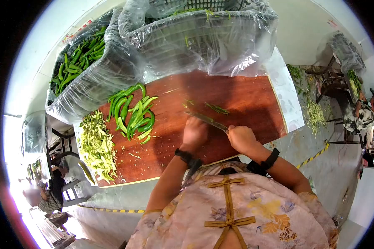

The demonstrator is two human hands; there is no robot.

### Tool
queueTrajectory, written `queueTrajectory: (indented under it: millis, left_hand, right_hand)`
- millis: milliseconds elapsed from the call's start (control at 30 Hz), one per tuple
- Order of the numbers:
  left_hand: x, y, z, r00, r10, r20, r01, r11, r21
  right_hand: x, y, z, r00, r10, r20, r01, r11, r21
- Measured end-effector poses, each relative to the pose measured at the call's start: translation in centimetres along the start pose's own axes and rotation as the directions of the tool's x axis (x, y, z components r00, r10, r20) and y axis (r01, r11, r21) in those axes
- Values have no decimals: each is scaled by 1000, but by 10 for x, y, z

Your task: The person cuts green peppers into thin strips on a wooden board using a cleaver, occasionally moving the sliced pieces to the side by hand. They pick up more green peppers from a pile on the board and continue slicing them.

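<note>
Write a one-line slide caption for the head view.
Right hand holds a knife on a wooden board, left hand beside it, green chillies piled nearby.

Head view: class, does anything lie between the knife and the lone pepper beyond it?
Nothing visible does: only bare board separates the knife, held in the right hand, from the lone pepper. The left hand sits on the blade's near side.

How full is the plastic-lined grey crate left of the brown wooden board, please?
Fairly full: long green peppers fill the plastic-lined grey crate nearly rim-high.
</note>
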State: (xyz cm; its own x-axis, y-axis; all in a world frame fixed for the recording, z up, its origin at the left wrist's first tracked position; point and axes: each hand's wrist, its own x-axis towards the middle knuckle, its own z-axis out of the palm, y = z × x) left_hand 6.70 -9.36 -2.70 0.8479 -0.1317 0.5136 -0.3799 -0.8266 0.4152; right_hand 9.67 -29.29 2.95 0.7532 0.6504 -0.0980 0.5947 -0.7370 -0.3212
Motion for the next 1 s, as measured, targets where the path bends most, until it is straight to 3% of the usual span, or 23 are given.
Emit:
queueTrajectory:
  millis: [200,333,433,500,700,767,1000]
  left_hand:
    - [0,0,0,999,32,-42,-32,999,22]
    - [-4,-2,-1,1000,22,6,-22,1000,-7]
    - [-3,-3,2,1000,20,15,-20,1000,-10]
    - [-4,-3,3,1000,5,9,-5,1000,3]
    - [-2,0,1,999,-6,-33,4,998,-58]
    - [-2,-1,2,997,32,-64,-32,999,4]
    - [-5,-6,6,1000,23,-19,-23,1000,-10]
  right_hand:
    - [18,-10,5,1000,-2,3,2,1000,-12]
    - [49,-24,4,998,-57,-3,58,998,29]
    - [66,-21,14,999,-49,-20,50,998,43]
    - [70,-15,14,997,36,-69,-34,999,35]
    - [34,-9,-9,997,79,-10,-78,995,67]
    - [18,-12,-11,999,39,-19,-37,996,80]
    - [4,-8,-11,996,63,60,-66,997,44]
